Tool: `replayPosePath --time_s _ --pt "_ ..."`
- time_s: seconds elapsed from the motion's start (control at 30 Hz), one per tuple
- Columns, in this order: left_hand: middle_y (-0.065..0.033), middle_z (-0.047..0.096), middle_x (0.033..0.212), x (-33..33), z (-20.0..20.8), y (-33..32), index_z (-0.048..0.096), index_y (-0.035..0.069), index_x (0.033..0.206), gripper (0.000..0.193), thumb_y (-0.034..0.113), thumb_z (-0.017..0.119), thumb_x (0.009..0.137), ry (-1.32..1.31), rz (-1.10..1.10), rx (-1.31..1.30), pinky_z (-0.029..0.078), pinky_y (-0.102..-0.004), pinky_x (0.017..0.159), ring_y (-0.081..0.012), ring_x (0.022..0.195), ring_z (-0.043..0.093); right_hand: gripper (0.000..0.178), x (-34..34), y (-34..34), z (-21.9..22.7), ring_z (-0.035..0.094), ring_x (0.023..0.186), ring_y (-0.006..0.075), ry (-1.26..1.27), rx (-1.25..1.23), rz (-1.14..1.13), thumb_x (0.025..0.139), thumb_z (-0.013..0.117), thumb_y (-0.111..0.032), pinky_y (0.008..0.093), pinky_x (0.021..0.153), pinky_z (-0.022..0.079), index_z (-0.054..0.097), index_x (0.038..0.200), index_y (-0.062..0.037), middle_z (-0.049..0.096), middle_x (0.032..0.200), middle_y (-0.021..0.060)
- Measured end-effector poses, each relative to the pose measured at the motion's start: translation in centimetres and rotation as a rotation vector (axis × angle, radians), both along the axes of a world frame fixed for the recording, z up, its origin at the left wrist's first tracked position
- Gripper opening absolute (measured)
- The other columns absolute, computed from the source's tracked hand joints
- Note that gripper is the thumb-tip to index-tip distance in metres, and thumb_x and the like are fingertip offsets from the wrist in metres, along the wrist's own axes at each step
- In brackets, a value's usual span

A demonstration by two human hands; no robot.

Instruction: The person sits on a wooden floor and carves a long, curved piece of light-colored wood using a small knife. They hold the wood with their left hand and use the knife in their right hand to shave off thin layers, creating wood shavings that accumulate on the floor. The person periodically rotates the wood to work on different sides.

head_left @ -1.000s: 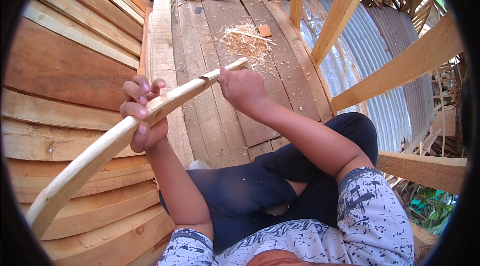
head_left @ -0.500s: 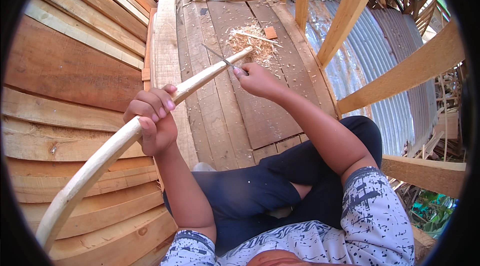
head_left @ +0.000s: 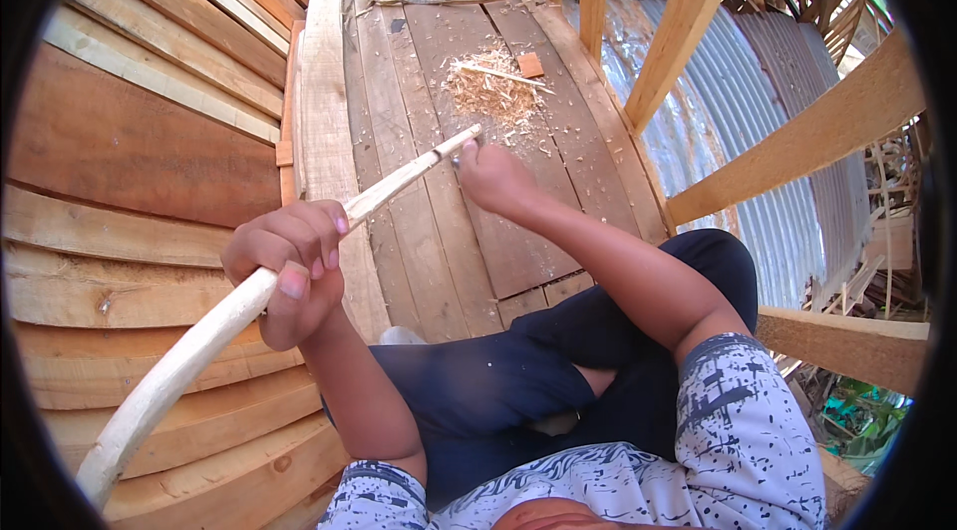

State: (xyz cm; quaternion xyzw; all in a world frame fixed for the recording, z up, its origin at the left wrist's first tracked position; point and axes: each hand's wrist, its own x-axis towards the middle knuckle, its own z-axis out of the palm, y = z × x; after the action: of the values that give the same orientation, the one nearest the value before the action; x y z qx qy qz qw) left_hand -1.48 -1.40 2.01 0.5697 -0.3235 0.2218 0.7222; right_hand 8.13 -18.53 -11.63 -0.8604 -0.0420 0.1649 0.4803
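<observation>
A long, pale, peeled wooden stick (head_left: 167,375) slants from the lower left up toward the middle. My left hand (head_left: 287,269) is closed around it about halfway along. Close to the stick's thin far tip, my right hand (head_left: 496,179) is closed on a knife (head_left: 457,161). Only a small grey bit of the knife shows beside the fingers; most of the blade cannot be made out now. Beyond the tip, a heap of wood shavings (head_left: 490,91) lies on the plank floor (head_left: 424,261).
Wooden plank walling (head_left: 150,146) rises close on my left. On the right stand bare wooden posts (head_left: 688,26), with corrugated metal sheets (head_left: 763,121) beyond them. A small reddish wood block (head_left: 529,65) and a thin stick (head_left: 508,78) lie at the shavings. My folded legs (head_left: 469,385) are below.
My right hand has moved down and slightly left, and the knife blade, visible earlier across the stick, is mostly out of sight. My left hand and the stick's tip have shifted down and left.
</observation>
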Motion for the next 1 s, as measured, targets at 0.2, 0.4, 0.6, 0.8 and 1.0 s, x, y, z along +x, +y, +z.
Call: replayPosePath --time_s 0.2,0.4,0.6,0.8,1.0 --pt "-0.0047 0.048 0.057 0.2 0.1 -0.7 0.046 0.007 0.063 0.023 0.011 0.066 0.073 -0.039 -0.048 0.050 0.044 -0.0354 0.057 -0.0178 0.050 0.047 0.053 0.2 -0.4 1.3 0.064 0.090 0.0465 0.042 -0.031 0.091 0.098 0.030 -0.033 0.0547 0.084 0.048 0.067 0.091 0.0041 0.066 0.093 0.0293" --pt "-0.0037 0.050 0.056 -0.8 0.8 0.6 0.048 0.008 0.061 0.025 0.011 0.070 0.071 -0.025 -0.082 0.122 0.046 -0.0347 0.056 -0.0176 0.048 0.050 0.058 -2.6 1.1 4.6 0.063 0.078 0.0488 -0.088 0.041 0.123 0.098 0.030 -0.032 0.0542 0.080 0.048 0.064 0.075 0.0079 0.063 0.078 0.0328" --pt "0.0011 0.046 0.056 -0.2 1.6 0.2 0.043 0.013 0.062 0.025 0.016 0.065 0.075 -0.052 -0.161 0.175 0.044 -0.0317 0.056 -0.0137 0.049 0.048 0.048 0.2 -1.3 -0.5 0.064 0.085 0.0468 -0.051 -0.114 0.111 0.096 0.034 -0.026 0.0530 0.081 0.050 0.066 0.087 0.0078 0.065 0.088 0.0319" --pt "-0.0020 0.051 0.055 -0.9 1.2 1.7 0.048 0.010 0.060 0.025 0.012 0.069 0.074 -0.084 -0.136 0.210 0.050 -0.0335 0.055 -0.0154 0.045 0.051 0.054 -3.1 1.5 5.2 0.063 0.086 0.0494 0.051 0.025 0.162 0.095 0.034 -0.032 0.0537 0.083 0.048 0.064 0.085 0.0115 0.063 0.090 0.0354" --pt "-0.0026 0.052 0.057 -0.5 1.3 0.3 0.047 0.010 0.061 0.026 0.014 0.068 0.076 -0.087 -0.074 0.119 0.049 -0.0337 0.055 -0.0154 0.045 0.051 0.053 0.2 -1.3 -3.2 0.064 0.086 0.0472 -0.061 -0.112 0.126 0.095 0.035 -0.033 0.0520 0.080 0.048 0.064 0.084 0.0104 0.063 0.085 0.0352"
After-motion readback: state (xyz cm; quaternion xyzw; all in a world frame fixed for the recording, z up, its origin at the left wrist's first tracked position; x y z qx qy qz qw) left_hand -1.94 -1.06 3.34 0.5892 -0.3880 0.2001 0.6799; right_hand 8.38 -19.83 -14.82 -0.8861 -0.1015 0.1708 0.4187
